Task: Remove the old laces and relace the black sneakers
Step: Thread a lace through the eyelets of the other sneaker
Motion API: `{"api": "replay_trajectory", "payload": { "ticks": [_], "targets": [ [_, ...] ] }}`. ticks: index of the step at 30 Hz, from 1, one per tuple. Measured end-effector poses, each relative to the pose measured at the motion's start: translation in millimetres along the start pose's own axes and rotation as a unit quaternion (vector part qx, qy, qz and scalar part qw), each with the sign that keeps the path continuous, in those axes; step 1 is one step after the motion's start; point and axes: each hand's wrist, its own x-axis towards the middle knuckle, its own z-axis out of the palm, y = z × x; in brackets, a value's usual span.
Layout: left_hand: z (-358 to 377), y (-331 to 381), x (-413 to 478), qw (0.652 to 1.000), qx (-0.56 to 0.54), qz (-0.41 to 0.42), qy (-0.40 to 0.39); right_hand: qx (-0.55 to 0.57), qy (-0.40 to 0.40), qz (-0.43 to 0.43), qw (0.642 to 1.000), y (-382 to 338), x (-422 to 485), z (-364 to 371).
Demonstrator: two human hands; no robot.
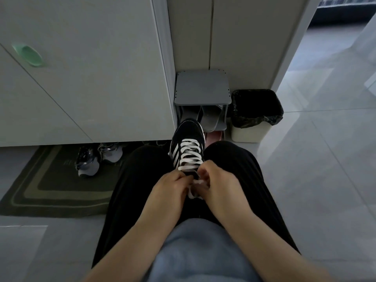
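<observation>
Between thighs: left hand (pixel 171 186), right hand (pixel 218 182) pinch white lace (pixel 196 182); sneaker (pixel 188 135) heel, fingertips hidden.

Tiled floor (pixel 325 159) with doormat (pixel 50 190), bin (pixel 252 132), shoe rack (pixel 202 88)

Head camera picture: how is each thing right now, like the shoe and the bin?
black sneaker, laced up, lying between the legs.
white lace, criss-crossed through the eyelets, ends at the hands.
left hand, pinches the lace.
right hand, pinches the lace.
bin, open, lined with a black bag.
</observation>
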Motion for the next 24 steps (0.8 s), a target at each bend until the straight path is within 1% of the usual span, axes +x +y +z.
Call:
{"api": "replay_trajectory", "payload": {
  "ticks": [2, 5, 7, 9, 12, 15, 17, 19, 22, 24],
  "targets": [
    [-5, -1, -8, 0.999, -0.038, -0.026, 0.023, -0.023, -0.004, -0.028, 0.999, 0, -2, 7],
    [-10, 0, -18, 0.991, -0.108, -0.069, 0.036, 0.006, -0.033, -0.058, 0.998, 4, -1, 11],
    [-10, 3, -20, 0.986, -0.143, -0.066, 0.055, 0.042, -0.054, -0.087, 0.994, 6, -1, 7],
    [-9, 4, -21, 0.984, -0.153, -0.064, 0.068, 0.055, -0.062, -0.117, 0.99, 10, -4, 0],
    [-5, 4, -20, 0.984, -0.155, -0.063, 0.061, 0.008, -0.035, -0.116, 0.993, 20, -15, -11],
    [-2, 6, -15, 0.984, -0.156, -0.062, 0.062, -0.046, 0.002, -0.138, 0.989, 27, -24, -13],
    [0, 8, -12, 0.984, -0.156, -0.065, 0.062, -0.045, 0.016, -0.131, 0.99, 26, -25, -12],
    [2, 7, -10, 0.984, -0.156, -0.049, 0.064, -0.022, 0.018, -0.111, 0.993, 19, -21, -9],
    [3, 3, -10, 0.987, -0.145, -0.035, 0.065, -0.001, -0.016, -0.095, 0.995, 10, -11, -4],
    [2, 2, -10, 0.986, -0.147, -0.038, 0.07, -0.028, -0.03, -0.076, 0.996, 9, -3, -1]
  ]
}}
